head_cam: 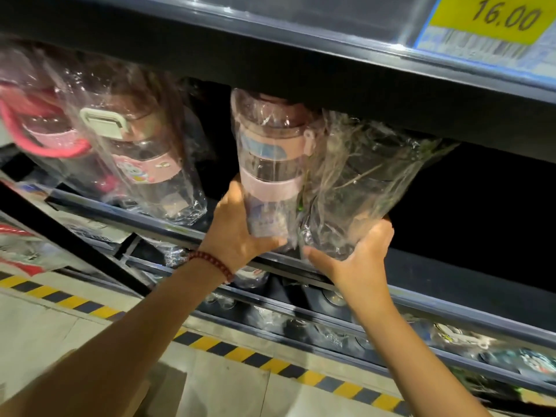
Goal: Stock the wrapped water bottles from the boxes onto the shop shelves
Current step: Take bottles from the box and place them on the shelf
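Note:
My left hand (237, 224) grips the base of a clear bottle with pink bands (267, 164), wrapped in clear plastic and standing at the front of the dark shelf (451, 266). Right beside it, my right hand (358, 260) cups the bottom of a second wrapped bottle (355, 182); its body is dark and hard to make out through the crinkled wrap. Both tops reach up under the shelf above. Two more wrapped pink bottles stand to the left, one with a white clasp (141, 152) and one with a red strap (39, 127).
The upper shelf's edge (331, 64) carries a yellow price tag reading 16.00 (499, 19). To the right of the held bottles the shelf is dark. Lower shelves (331, 320) hold several wrapped items. A yellow-black hazard stripe (240, 353) runs along the floor. A cardboard box corner (162, 389) sits below.

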`<state>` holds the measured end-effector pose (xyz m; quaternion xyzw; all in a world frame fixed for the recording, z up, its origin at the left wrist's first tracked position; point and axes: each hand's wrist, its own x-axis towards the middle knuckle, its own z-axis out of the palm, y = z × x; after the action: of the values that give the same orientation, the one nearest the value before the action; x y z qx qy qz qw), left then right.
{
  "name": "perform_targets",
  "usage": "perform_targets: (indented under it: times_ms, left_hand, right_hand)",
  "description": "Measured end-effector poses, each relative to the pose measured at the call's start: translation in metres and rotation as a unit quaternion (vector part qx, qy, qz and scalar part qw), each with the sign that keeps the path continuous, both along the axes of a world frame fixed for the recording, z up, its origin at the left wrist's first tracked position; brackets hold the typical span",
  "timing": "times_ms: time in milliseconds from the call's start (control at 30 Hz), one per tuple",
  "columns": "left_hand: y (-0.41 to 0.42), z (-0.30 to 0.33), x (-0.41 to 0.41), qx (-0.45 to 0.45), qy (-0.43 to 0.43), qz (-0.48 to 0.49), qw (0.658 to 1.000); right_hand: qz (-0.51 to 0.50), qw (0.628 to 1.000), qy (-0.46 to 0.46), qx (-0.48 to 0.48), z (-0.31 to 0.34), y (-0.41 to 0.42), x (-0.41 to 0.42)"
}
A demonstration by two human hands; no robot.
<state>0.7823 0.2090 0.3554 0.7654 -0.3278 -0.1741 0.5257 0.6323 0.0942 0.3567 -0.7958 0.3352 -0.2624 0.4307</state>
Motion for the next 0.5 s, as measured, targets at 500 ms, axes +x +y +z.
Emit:
perform_targets:
  times_ms: [500]
  left_hand:
    - [-0.018,-0.007,0.028,0.081,-0.059,0.11,0.989]
  right_hand:
    - [-0.06,0.99,0.124,-0.035,-0.006,-0.02,0.038]
